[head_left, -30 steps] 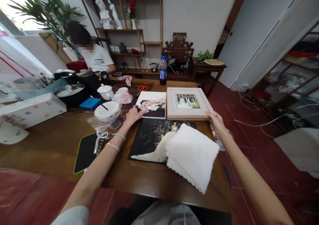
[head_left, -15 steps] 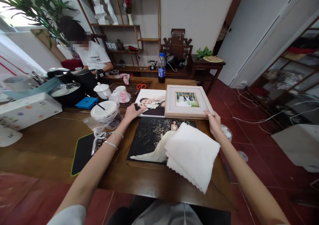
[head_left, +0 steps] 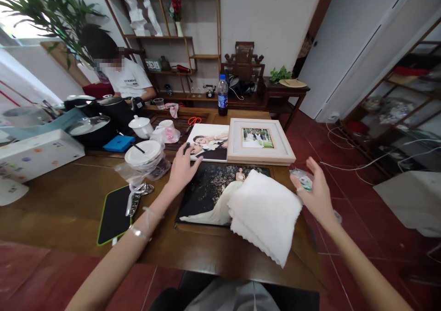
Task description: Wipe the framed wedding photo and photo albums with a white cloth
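On the table (head_left: 69, 200), a pale-framed photo (head_left: 260, 141) lies flat.

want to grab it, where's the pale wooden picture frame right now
Head view, right of centre: the pale wooden picture frame lies on the brown wooden table, right of the unframed portrait print and beyond the folded white towel.

Print (head_left: 211, 144): unframed, white ground, a figure in white reclining across a dark lower band. Lies flat and face up on the bench (head_left: 69, 200), past its middle, long side running left to right. Its right edge sits just beside the frame.

Frame (head_left: 261, 142): pale wood moulding, wide off-white mat, small outdoor photo of two figures at centre. Lies flat and face up near the bench's right edge, standing thicker than the print.
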`<action>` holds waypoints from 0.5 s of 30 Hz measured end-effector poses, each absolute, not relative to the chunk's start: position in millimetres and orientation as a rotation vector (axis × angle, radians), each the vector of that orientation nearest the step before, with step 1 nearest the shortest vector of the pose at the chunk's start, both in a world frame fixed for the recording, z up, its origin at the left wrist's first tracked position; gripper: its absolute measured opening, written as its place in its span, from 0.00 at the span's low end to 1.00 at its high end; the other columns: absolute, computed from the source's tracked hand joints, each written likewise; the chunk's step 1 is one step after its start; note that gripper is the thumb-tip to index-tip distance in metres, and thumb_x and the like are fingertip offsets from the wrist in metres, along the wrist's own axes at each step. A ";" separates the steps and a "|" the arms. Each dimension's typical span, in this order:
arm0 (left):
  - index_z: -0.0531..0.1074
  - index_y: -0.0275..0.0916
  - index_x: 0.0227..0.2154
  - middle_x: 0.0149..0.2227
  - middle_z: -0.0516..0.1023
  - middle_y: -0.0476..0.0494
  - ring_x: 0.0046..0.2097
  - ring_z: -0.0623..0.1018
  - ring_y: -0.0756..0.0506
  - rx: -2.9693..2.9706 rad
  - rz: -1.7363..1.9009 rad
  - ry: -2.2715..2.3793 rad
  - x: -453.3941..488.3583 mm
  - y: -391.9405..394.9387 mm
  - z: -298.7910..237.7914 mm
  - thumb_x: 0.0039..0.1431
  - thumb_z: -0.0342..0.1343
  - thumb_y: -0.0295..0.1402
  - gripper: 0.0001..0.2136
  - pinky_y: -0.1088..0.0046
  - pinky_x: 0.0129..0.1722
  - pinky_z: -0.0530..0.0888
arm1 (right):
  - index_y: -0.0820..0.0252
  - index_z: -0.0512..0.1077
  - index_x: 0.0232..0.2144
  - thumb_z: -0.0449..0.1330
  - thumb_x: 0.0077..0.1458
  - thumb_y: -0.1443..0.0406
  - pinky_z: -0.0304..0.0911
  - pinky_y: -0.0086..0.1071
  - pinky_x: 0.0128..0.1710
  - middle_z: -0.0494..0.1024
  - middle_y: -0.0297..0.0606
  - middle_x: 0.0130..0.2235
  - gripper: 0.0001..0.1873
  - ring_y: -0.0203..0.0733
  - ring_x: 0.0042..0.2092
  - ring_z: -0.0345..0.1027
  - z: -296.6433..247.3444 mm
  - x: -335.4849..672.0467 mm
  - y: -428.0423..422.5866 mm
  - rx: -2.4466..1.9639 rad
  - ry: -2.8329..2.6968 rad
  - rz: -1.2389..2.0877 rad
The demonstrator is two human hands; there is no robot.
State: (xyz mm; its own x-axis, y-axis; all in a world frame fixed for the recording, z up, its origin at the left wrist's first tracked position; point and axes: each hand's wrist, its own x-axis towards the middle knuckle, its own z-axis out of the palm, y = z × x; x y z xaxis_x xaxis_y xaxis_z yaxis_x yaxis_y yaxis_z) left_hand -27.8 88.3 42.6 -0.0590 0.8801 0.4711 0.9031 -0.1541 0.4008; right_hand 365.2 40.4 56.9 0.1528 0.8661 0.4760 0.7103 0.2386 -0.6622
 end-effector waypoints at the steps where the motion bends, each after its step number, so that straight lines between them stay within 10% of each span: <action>1: 0.62 0.38 0.53 0.56 0.59 0.35 0.58 0.62 0.38 -2.186 -1.006 -1.993 -25.9 72.1 42.5 0.57 0.50 0.43 0.22 0.61 0.56 0.61 | 0.57 0.53 0.58 0.60 0.48 0.54 0.57 0.48 0.52 0.64 0.49 0.56 0.37 0.53 0.55 0.60 58.3 367.4 20.1 -1.534 -1.612 0.182; 7: 0.59 0.37 0.55 0.49 0.63 0.35 0.54 0.65 0.37 -2.325 -0.924 -2.202 -20.7 5.3 19.1 0.55 0.50 0.47 0.28 0.57 0.55 0.63 | 0.53 0.59 0.36 0.57 0.51 0.52 0.65 0.33 0.21 0.74 0.34 0.27 0.16 0.43 0.25 0.70 40.0 367.7 -40.2 -1.674 -1.562 0.797; 15: 0.61 0.41 0.54 0.61 0.53 0.37 0.61 0.57 0.37 -2.380 -1.000 -2.004 -6.1 -2.8 8.3 0.57 0.52 0.43 0.24 0.55 0.58 0.58 | 0.55 0.64 0.36 0.63 0.45 0.54 0.70 0.38 0.34 0.76 0.39 0.40 0.19 0.47 0.40 0.71 25.8 332.6 -28.6 -1.471 -1.350 0.898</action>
State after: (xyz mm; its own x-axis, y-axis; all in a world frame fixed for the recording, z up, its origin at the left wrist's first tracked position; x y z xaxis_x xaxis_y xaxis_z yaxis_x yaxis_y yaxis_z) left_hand -6.1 -2.8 8.3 0.0644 0.9282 0.3665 0.8508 -0.2430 0.4660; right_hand 332.6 -28.6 25.8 0.1335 0.9888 0.0672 0.3201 0.0211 -0.9471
